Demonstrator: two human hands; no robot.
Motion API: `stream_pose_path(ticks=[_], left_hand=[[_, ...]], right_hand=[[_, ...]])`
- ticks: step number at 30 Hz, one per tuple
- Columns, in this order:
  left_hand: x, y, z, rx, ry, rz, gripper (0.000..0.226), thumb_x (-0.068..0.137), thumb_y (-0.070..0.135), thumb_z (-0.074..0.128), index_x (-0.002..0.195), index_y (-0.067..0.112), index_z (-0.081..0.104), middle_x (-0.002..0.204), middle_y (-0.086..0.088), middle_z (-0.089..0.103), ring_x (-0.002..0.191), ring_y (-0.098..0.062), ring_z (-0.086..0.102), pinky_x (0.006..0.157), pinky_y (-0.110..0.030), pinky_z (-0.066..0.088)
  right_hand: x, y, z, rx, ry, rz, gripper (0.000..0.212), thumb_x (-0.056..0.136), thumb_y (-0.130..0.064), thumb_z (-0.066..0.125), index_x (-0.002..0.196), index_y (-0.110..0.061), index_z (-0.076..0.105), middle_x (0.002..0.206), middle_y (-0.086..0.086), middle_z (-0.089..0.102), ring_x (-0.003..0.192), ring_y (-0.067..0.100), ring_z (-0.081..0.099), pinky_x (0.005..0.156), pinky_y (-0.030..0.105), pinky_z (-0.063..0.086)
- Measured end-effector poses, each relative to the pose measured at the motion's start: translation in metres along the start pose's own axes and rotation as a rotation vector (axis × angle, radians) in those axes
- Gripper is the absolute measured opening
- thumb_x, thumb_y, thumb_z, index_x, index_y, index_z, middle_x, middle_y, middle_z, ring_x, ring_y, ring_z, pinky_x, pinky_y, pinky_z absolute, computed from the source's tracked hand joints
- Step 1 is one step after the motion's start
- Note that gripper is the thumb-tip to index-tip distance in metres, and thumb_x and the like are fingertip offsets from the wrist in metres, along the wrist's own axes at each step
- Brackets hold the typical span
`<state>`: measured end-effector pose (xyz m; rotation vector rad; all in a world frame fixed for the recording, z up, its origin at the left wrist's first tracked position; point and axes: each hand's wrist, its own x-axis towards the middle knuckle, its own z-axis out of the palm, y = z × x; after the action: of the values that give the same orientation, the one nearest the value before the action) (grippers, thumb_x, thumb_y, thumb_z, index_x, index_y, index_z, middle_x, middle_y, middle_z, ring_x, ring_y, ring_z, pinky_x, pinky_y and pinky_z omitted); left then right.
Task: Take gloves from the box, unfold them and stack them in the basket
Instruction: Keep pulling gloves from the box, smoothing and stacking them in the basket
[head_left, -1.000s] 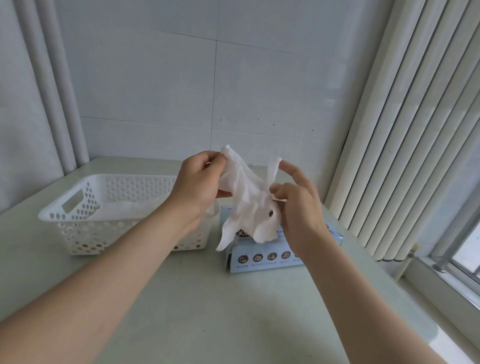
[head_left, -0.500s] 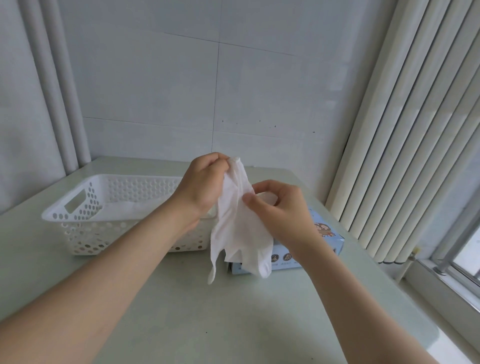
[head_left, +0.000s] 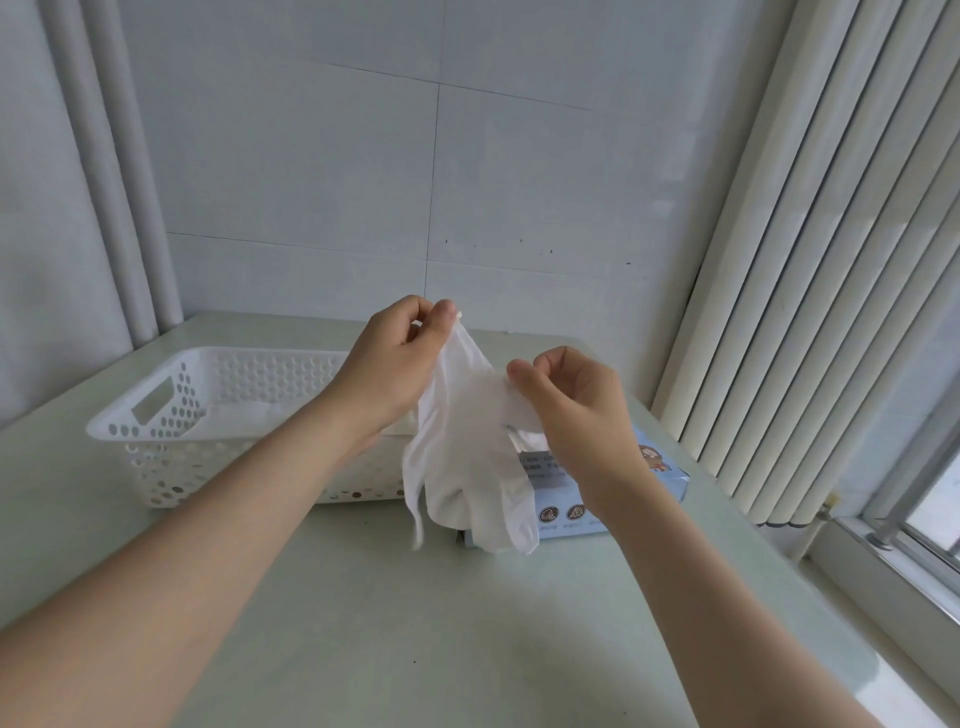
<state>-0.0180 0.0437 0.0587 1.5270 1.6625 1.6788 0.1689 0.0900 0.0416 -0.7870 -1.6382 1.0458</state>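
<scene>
Both forearms enter from the near edge of the pale green surface (head_left: 415, 623) and rise toward its middle.

Glove (head_left: 467, 447): white, thin, held in the air above the surface between the two hands. Cuff end up, finger ends hanging loose and wrinkled. Its lower tips hang in front of the box; whether they touch it cannot be told.

Left hand (head_left: 395, 358): thumb and forefinger fingers (head_left: 444, 318) pressed together, pinching the top edge of the glove. Other fingers curled.

Right hand (head_left: 576, 400): lower and to the right; thumb and forefinger pinch the glove's right edge, remaining fingers curled in.

Box (head_left: 571, 514): light blue, lying flat toward the right edge of the surface, partly hidden behind the glove and the right wrist.

Basket (head_left: 197, 467): white, perforated, just beside the box on its left, toward the far left corner. A flat white layer lies inside; count not readable.

Behind: white tiled wall (head_left: 519, 182); vertical slats (head_left: 805, 260) at the right.
</scene>
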Motion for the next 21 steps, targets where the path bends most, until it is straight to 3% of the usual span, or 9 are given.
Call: stream_pose_path(ticks=[4, 7, 9, 11, 14, 16, 18, 21], left_hand=[[0.001, -0.001, 0.0, -0.034, -0.003, -0.003, 0.046, 0.107, 0.048, 0.052, 0.071, 0.02, 0.047, 0.057, 0.017, 0.033, 0.056, -0.006, 0.034, 0.06, -0.022, 0.034], [0.001, -0.003, 0.001, -0.067, -0.004, 0.026, 0.039, 0.103, 0.051, 0.058, 0.085, 0.017, 0.063, 0.065, 0.014, 0.047, 0.06, -0.005, 0.042, 0.062, -0.018, 0.038], [0.001, -0.002, 0.001, -0.088, -0.023, 0.049, 0.039, 0.099, 0.055, 0.062, 0.097, 0.017, 0.068, 0.068, 0.011, 0.055, 0.062, -0.004, 0.046, 0.062, -0.015, 0.04], [0.001, 0.0, -0.001, -0.089, -0.06, 0.07, 0.045, 0.091, 0.059, 0.067, 0.103, 0.016, 0.067, 0.069, 0.009, 0.063, 0.062, -0.003, 0.052, 0.062, -0.014, 0.042], [0.001, 0.002, -0.008, -0.034, -0.079, 0.076, 0.045, 0.082, 0.057, 0.078, 0.103, 0.018, 0.072, 0.088, -0.004, 0.074, 0.076, -0.006, 0.067, 0.066, -0.013, 0.05], [0.001, 0.002, -0.013, 0.008, -0.086, 0.075, 0.037, 0.082, 0.053, 0.082, 0.103, 0.023, 0.076, 0.09, 0.0, 0.073, 0.08, -0.003, 0.068, 0.068, -0.01, 0.05], [0.002, 0.003, -0.018, 0.023, -0.099, 0.074, 0.029, 0.086, 0.05, 0.08, 0.101, 0.026, 0.08, 0.096, 0.005, 0.076, 0.089, -0.001, 0.07, 0.075, -0.014, 0.052], [0.007, 0.004, -0.026, -0.001, -0.136, 0.047, 0.021, 0.098, 0.043, 0.071, 0.1, 0.024, 0.08, 0.101, -0.005, 0.077, 0.095, -0.018, 0.072, 0.08, -0.029, 0.057]], right_hand=[[-0.001, 0.0, 0.0, 0.017, -0.075, 0.06, 0.02, 0.095, -0.024, 0.077, 0.106, -0.019, 0.061, 0.087, 0.001, 0.073, 0.07, 0.02, 0.064, 0.064, 0.038, 0.052], [-0.004, 0.001, 0.001, -0.025, -0.172, 0.104, 0.033, 0.095, -0.023, 0.077, 0.124, -0.032, 0.065, 0.106, 0.0, 0.076, 0.087, 0.02, 0.077, 0.066, 0.037, 0.064], [-0.005, 0.002, 0.003, -0.058, -0.192, 0.099, 0.025, 0.098, -0.019, 0.073, 0.121, -0.028, 0.07, 0.103, 0.006, 0.078, 0.089, 0.023, 0.077, 0.063, 0.033, 0.061], [-0.005, 0.003, 0.004, -0.092, -0.19, 0.069, 0.014, 0.102, -0.017, 0.067, 0.109, -0.02, 0.078, 0.098, 0.014, 0.078, 0.085, 0.025, 0.076, 0.07, 0.037, 0.06], [-0.004, 0.003, 0.006, -0.098, -0.16, 0.052, 0.019, 0.104, -0.018, 0.061, 0.1, -0.016, 0.08, 0.096, 0.019, 0.076, 0.079, 0.02, 0.066, 0.07, 0.036, 0.054], [-0.003, 0.002, 0.006, -0.062, -0.123, 0.057, 0.02, 0.105, -0.02, 0.061, 0.099, -0.017, 0.08, 0.094, 0.015, 0.077, 0.077, 0.016, 0.065, 0.069, 0.033, 0.052], [-0.002, 0.0, 0.006, -0.029, -0.079, 0.068, 0.022, 0.105, -0.021, 0.06, 0.096, -0.015, 0.079, 0.088, 0.012, 0.077, 0.077, 0.016, 0.065, 0.07, 0.032, 0.051], [0.0, -0.002, 0.005, -0.009, -0.026, 0.069, 0.025, 0.104, -0.019, 0.056, 0.091, -0.007, 0.074, 0.076, 0.005, 0.063, 0.071, 0.017, 0.054, 0.064, 0.029, 0.045]])
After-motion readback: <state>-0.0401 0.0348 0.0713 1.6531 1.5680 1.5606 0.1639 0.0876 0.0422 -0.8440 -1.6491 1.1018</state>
